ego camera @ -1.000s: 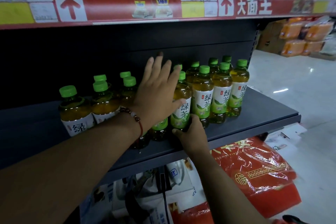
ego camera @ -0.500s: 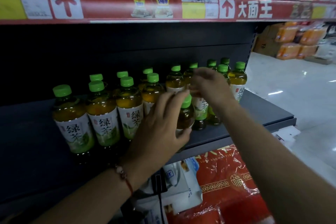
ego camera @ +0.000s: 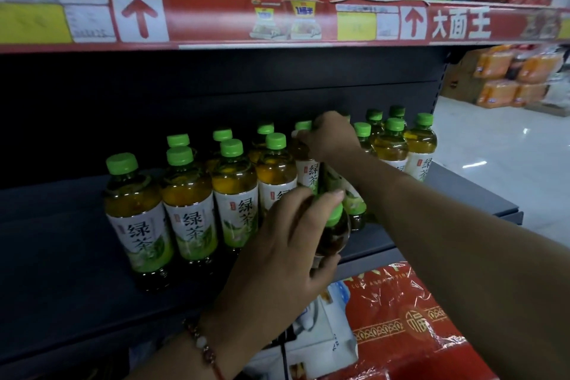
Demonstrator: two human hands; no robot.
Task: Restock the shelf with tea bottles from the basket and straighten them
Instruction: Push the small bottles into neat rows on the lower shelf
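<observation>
Head view: two hands point(ego camera: 290, 244), point(ego camera: 331, 136), bottles point(ego camera: 188, 210).

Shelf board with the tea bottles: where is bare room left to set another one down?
The shelf is bare left of the leftmost bottle, and again at its right end past the rightmost bottle. The middle is crowded: bottles stand shoulder to shoulder, both hands among them.

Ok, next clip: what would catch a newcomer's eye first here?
The cluster of green-capped tea bottles on the dark shelf, mid-frame. The left hand grips one tilted bottle at the shelf's front edge, while the right hand holds the top of another further back. Overhead runs a red price strip.
</observation>
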